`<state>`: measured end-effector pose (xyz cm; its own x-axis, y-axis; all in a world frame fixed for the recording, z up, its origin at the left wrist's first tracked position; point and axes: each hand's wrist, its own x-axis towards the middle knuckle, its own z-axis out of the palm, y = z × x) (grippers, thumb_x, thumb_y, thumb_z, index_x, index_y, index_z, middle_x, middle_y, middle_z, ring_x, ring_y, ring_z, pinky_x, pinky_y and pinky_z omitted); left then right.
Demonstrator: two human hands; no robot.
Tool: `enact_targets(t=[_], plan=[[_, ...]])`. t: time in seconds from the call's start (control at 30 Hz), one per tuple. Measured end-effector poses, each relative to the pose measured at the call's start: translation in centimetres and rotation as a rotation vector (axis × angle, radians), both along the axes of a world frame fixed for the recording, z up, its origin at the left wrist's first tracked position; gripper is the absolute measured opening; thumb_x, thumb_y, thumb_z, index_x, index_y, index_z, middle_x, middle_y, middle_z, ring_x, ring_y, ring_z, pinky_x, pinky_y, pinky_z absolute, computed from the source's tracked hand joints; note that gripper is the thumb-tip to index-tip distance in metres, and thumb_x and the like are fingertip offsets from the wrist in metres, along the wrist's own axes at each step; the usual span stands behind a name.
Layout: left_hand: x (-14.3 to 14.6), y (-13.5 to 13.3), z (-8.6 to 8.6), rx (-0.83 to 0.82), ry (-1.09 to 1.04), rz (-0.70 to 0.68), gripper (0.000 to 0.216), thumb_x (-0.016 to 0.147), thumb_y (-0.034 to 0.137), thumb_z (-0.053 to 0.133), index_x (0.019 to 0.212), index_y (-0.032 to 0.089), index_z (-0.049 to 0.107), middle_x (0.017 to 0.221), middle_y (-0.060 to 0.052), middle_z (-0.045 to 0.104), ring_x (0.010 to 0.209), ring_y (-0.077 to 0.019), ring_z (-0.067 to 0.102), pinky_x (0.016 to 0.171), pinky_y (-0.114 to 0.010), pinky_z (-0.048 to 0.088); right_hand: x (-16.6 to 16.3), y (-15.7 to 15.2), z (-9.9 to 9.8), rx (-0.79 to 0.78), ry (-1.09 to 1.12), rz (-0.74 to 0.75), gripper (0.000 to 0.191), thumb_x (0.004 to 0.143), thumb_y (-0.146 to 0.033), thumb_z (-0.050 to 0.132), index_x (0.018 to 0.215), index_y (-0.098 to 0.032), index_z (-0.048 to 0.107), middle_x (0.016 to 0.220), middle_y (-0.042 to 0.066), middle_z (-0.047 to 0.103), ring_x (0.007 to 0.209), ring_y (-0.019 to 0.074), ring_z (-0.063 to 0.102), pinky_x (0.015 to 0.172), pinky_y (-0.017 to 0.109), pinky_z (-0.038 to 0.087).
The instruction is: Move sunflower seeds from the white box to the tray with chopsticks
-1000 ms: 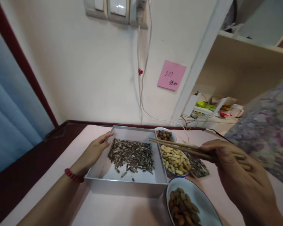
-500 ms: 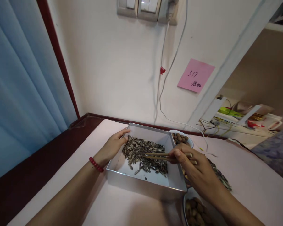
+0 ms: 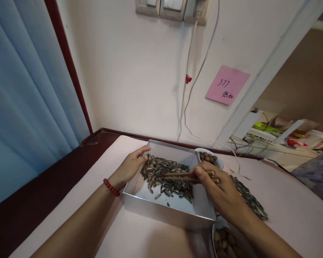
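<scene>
A white open-topped box stands on the pink-covered table, with a heap of striped sunflower seeds inside. Its left wall is gripped by my left hand, fingers over the rim, a red bead bracelet at the wrist. My right hand is closed round a pair of wooden chopsticks. Their tips are close together among the seeds near the heap's middle; whether a seed is pinched between them is too small to tell.
Behind the box's right corner is a bowl of round brown nuts. A second bowl of nuts stands at the front right. More sunflower seeds lie right of my right hand. A white cable runs down the wall onto the table.
The chopstick tips have shifted slightly left over the seeds, and my right hand has moved a little with them. My left hand keeps its hold on the box. The view has shifted slightly.
</scene>
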<state>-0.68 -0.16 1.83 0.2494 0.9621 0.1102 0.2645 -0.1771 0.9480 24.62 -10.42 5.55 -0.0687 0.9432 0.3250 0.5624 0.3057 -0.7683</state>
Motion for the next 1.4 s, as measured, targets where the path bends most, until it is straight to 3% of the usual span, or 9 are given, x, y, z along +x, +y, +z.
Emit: enact_targets(t=[0.2,0.4,0.53,0.67,0.87,1.0,1.13,1.27,1.4], plan=[[0.1,-0.1,0.2,0.012,0.015,0.013,0.044,0.080,0.031,0.050,0.124,0.023,0.057,0.143,-0.002,0.043,0.134,-0.0200,0.035,0.112,-0.036,0.023,0.0,-0.2,0.1,0.029,0.019,-0.026,0.031,0.091,-0.043,0.044,0.079,-0.019,0.060,0.077,0.002,0.060,0.075,0.0152,0.056,0.069,0.028,0.044],[0.2,-0.1,0.5,0.026,0.054,0.018,0.046,0.079,0.032,0.050,0.124,0.022,0.057,0.143,-0.003,0.044,0.134,-0.0208,0.036,0.111,-0.035,0.025,1.8,-2.6,1.6,0.075,0.152,-0.146,0.030,0.088,-0.044,0.049,0.083,-0.020,0.065,0.084,0.004,0.064,0.078,0.0170,0.061,0.066,0.027,0.050],[0.3,-0.1,1.0,0.025,0.077,0.020,0.049,0.079,0.036,0.052,0.125,0.021,0.057,0.142,-0.004,0.045,0.134,-0.0230,0.036,0.112,-0.037,0.023,5.4,-5.0,3.0,0.233,0.281,-0.352,0.025,0.084,-0.044,0.054,0.084,-0.023,0.066,0.089,0.003,0.064,0.080,0.0165,0.062,0.067,0.026,0.052],[0.5,0.0,1.6,0.013,0.088,0.028,0.050,0.077,0.040,0.055,0.124,0.023,0.058,0.141,-0.003,0.046,0.134,-0.0253,0.034,0.112,-0.039,0.021,9.8,-7.2,3.8,0.391,0.453,-0.631,0.023,0.082,-0.045,0.056,0.081,-0.023,0.065,0.087,0.003,0.063,0.080,0.0199,0.064,0.079,0.035,0.054],[0.2,0.9,1.2,0.028,0.121,0.045,0.051,0.075,0.044,0.058,0.123,0.026,0.059,0.138,-0.002,0.049,0.132,-0.0283,0.037,0.112,-0.042,0.021,14.9,-8.9,1.8,0.437,0.470,-0.835,0.030,0.073,-0.048,0.067,0.081,-0.019,0.066,0.084,0.005,0.063,0.075,0.0225,0.066,0.066,0.039,0.059],[0.0,1.3,0.9,0.027,0.155,0.031,0.051,0.076,0.044,0.057,0.125,0.030,0.057,0.140,0.000,0.048,0.133,-0.0286,0.037,0.112,-0.043,0.023,15.7,-8.7,0.8,0.343,0.477,-0.824,0.037,0.072,-0.051,0.067,0.085,-0.016,0.066,0.085,0.006,0.064,0.074,0.0214,0.066,0.063,0.037,0.060],[0.0,1.3,1.0,0.027,0.173,0.035,0.051,0.077,0.045,0.056,0.125,0.030,0.057,0.140,0.000,0.047,0.133,-0.0280,0.036,0.112,-0.043,0.022,14.6,-8.4,1.5,0.390,0.475,-0.775,0.033,0.077,-0.049,0.063,0.083,-0.017,0.066,0.084,0.006,0.064,0.076,0.0212,0.066,0.068,0.038,0.060],[0.2,0.8,1.2,0.024,0.147,0.047,0.052,0.076,0.044,0.057,0.125,0.026,0.058,0.139,-0.003,0.049,0.132,-0.0285,0.038,0.112,-0.043,0.023,12.1,-8.0,1.9,0.381,0.480,-0.626,0.030,0.082,-0.047,0.058,0.088,-0.018,0.066,0.087,0.006,0.065,0.077,0.0212,0.066,0.074,0.039,0.057],[0.4,0.1,1.4,0.022,0.112,0.032,0.051,0.077,0.040,0.056,0.124,0.022,0.058,0.140,-0.004,0.047,0.133,-0.0254,0.036,0.112,-0.039,0.023,8.3,-7.0,2.0,0.273,0.338,-0.404,0.026,0.085,-0.044,0.053,0.086,-0.021,0.066,0.093,0.005,0.064,0.085,0.0190,0.064,0.072,0.029,0.055]])
